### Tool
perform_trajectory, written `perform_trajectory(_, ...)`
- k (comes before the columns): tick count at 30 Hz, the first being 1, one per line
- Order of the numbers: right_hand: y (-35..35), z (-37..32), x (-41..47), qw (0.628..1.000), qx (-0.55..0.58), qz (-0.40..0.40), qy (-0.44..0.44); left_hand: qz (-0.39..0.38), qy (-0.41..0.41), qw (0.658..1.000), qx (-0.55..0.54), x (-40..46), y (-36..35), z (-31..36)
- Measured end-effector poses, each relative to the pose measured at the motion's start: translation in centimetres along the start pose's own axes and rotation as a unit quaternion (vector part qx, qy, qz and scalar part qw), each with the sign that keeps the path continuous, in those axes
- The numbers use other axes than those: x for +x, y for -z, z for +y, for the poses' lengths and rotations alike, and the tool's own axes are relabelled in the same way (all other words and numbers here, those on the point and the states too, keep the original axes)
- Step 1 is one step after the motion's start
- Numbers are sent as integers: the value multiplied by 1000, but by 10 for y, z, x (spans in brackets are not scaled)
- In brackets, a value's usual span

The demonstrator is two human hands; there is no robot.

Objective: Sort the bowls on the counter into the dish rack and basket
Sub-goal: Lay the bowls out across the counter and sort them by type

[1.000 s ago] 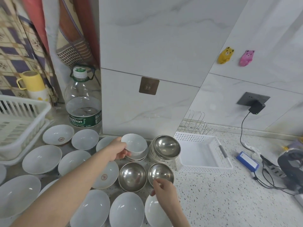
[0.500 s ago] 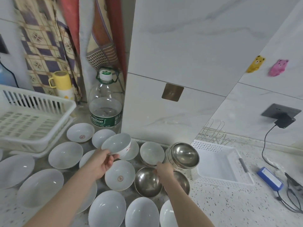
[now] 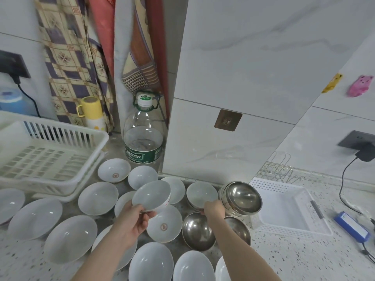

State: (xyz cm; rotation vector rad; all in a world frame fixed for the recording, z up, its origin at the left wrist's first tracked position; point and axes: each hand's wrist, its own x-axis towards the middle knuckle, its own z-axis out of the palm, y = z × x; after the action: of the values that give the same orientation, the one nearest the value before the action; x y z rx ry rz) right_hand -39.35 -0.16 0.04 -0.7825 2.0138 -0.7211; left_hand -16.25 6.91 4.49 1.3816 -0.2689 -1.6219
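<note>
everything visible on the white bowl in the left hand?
The held bowl is a small, deep white bowl, ceramic by its look, glossy and empty, with a small red mark on its outer wall near the rim. The left hand holds it by its near lower edge, thumb on the side toward the camera. It is lifted off the counter and tilted, its opening facing the camera and somewhat left. It hangs above the cluster of white bowls; whether it touches any of them cannot be told.

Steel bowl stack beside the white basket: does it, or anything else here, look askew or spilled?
The steel bowl stack leans, its top bowl tipped toward the camera instead of sitting level, right beside the white basket. The right hand reaches at its base. Nothing looks spilled or broken.
</note>
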Motion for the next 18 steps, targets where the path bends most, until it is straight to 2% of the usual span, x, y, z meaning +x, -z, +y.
perform_trajectory(5,5,-2,-5,1000,9,21,11,0,-8,1000,-8,-7,5,-1)
perform_trajectory(13,19,14,-51,993,52,27,106,1,-20,1000,-8,-16,9,2)
perform_trajectory(18,47,48,-87,990,103,34,94,-10,-12,1000,2,-28,1,-8)
